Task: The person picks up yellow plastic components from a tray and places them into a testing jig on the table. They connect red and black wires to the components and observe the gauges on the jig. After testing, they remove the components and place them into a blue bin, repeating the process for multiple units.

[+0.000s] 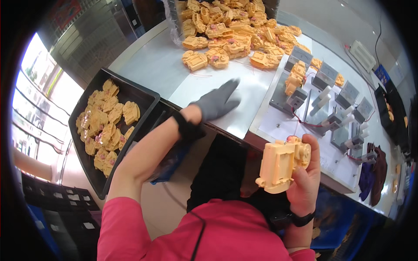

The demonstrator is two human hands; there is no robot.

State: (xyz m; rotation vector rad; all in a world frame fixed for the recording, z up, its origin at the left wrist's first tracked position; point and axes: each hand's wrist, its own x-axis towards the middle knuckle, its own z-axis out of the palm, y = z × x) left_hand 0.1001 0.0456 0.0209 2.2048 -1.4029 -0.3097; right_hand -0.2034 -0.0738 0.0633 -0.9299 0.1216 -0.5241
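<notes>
Item: pale yellow moulded plastic housing (pixel 282 164), blocky, with a flat rectangular face, stubby feet along its lower edge and a rounded boss with small holes on one side. A trace of pink shows at its top edge. Location: held up in the air below the near edge of the bench (pixel 165 69), close to the person's chest.

Right hand (pixel 305 174): bare, black band at the wrist, fingers curled round the housing's right side, thumb over the top (a firm wrapping hold).

Left hand (pixel 216 103): in a grey fabric glove, fingers spread and flat, palm down on the pale bench top. It holds nothing.

Fixture board (pixel 278 119): white panel on the bench, just right of the gloved hand, carrying grey metal blocks, white cylindrical pegs and thin red wires. One more yellow housing (pixel 294 77) sits among the blocks at its far end.

Containers:
- Black rectangular plastic tray (pixel 143 95), left of the bench and lower, filled across its left half with yellow housings lying flat (pixel 104 126), several showing pink inserts.
- Clear plastic bag (pixel 174 26), at the far end of the bench, mouth open, with a heap of loose yellow housings (pixel 230 35) spilling from it across the bench top towards the fixture board.
</notes>
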